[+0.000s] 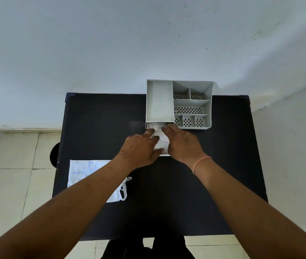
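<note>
A grey plastic organiser point(192, 103) with several compartments stands at the far edge of a black table point(223, 165). Its small white drawer point(164, 155) is pulled out toward me at the lower left. A white crumpled bag or packet point(160, 137) lies in the drawer. My left hand point(139, 150) rests on the packet's left side with fingers extended forward. My right hand point(183, 144) presses the packet's right side, fingertips reaching the drawer opening. How far the packet goes inside is hidden by my hands.
A white cloth bag point(84, 174) with blue print lies on the table's left part, partly under my left forearm. A pale wall stands right behind the table. Tiled floor shows to the left and a dark round object point(55, 155) beside the table's left edge.
</note>
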{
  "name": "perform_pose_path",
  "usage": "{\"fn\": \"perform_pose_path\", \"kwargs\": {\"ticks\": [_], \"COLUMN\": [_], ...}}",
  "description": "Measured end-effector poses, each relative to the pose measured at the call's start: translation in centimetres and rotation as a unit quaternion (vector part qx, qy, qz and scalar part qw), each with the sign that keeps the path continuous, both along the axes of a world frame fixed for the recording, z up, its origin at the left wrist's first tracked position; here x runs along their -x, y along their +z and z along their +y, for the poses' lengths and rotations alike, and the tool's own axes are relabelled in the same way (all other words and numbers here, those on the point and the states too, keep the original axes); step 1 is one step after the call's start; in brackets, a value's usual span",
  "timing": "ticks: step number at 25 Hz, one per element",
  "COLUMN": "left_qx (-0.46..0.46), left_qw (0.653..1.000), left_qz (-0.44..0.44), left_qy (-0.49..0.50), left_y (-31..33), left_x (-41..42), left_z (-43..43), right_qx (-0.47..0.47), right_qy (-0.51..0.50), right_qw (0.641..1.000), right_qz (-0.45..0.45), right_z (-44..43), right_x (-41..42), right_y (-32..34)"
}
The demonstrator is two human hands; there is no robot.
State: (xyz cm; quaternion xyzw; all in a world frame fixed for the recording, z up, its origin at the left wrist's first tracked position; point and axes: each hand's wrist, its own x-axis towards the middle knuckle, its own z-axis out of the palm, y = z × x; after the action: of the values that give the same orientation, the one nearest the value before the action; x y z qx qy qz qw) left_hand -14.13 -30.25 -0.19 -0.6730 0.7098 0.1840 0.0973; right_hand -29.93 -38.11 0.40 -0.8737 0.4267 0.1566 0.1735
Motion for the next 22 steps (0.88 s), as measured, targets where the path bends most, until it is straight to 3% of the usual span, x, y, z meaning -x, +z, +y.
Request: {"fn": "perform_pose_path", "kwargs": {"ticks": [6,11,15,19,22], "left_qx": [-0.03,0.005,0.03,0.069,0.07], "left_qw": [0.998,0.999,0.999,0.996,0.996], "left_qz": [0.005,0.019,0.023,0.053,0.055], "left_qy": [-0.05,-0.033,-0.03,-0.002,0.013], "left_y": [-1.6,-1.5,-1.6,-1.8,-2.5], "left_x": [-0.4,0.0,0.4,0.4,0.2], "left_z": [1.8,2.1,2.5,2.9,3.1], "right_qx": [-0.029,0.041,0.01,0.071,0.056], "right_qy": [0.073,0.046,0.079,0.036,0.046], "right_qw": [0.994,0.998,0.997,0.997,0.997], "right_qz": [0.07,0.017,0.024,-0.013,-0.013], "right_z": [2.8,3.6,5.4,5.7,6.0], "right_x": [1.9,2.0,2.8,3.6,3.9], "right_y": [-1.2,-0.8,-1.7,-2.0,-2.9]}}
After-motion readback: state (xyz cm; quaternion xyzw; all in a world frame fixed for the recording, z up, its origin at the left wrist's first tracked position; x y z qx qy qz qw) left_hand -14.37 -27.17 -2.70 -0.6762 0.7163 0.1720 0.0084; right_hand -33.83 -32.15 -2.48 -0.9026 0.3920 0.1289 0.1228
